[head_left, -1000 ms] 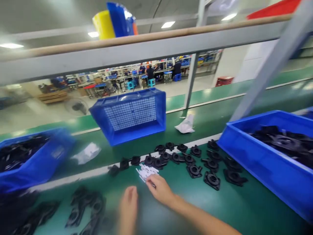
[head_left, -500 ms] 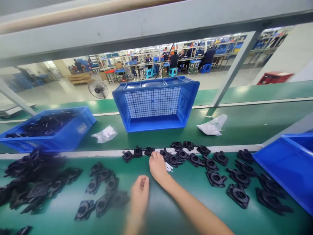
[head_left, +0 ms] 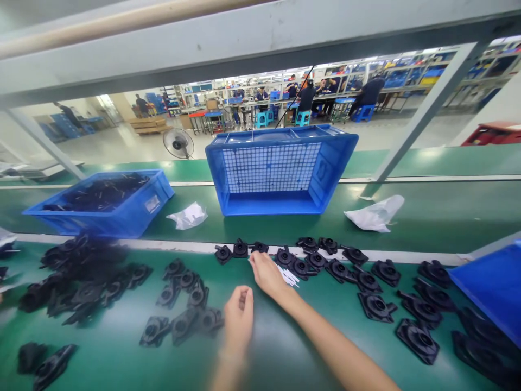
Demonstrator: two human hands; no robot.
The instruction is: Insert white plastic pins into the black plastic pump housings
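Observation:
My right hand is closed in a pinch at the near side of a black part; whatever lies between its fingertips is too small to make out. Beside it on the green surface lie several thin white sticks, partly behind the hand. My left hand has its fingers curled together, lower and to the left, and what it may hold is hidden. The two hands are apart. Black round-bodied parts with a side arm lie in a row beyond my right hand and in a group to the left.
An upturned blue crate stands on its side behind the row. A full blue bin is at the left, another at the right. White bags lie beyond the strip. A dark heap and a metal post flank the work surface.
The view has turned to the left, so most things appear farther right. My right hand has drawn back slightly from the black part, and more white sticks show beside it.

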